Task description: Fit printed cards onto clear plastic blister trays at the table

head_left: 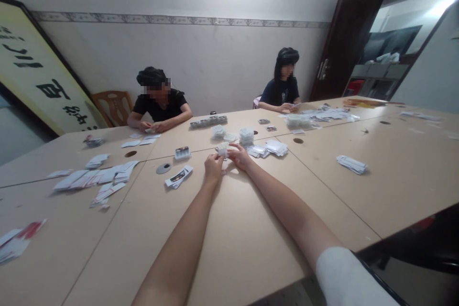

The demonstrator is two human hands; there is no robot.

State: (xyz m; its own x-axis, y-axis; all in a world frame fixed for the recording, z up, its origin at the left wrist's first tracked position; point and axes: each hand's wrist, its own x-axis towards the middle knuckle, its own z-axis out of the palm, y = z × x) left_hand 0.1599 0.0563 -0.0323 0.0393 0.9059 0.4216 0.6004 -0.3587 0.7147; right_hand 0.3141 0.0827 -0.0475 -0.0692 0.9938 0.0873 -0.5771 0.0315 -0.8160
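Both my arms stretch far out over the tan table point(251, 229). My left hand point(213, 168) and my right hand point(239, 157) meet around a small clear plastic piece point(223, 149), fingers pinched on it from both sides. Just beyond my hands stand small stacks of clear plastic trays point(246, 136) and a pile of white packets point(269, 149). A printed card packet point(179, 176) lies left of my left hand.
Two other people sit at the far side, each handling small packets. White cards point(96, 177) spread at the left, more point(352, 164) at the right. A grey disc point(163, 168), cable holes in the table, a wooden chair point(114, 106) and an open door point(344, 38) show.
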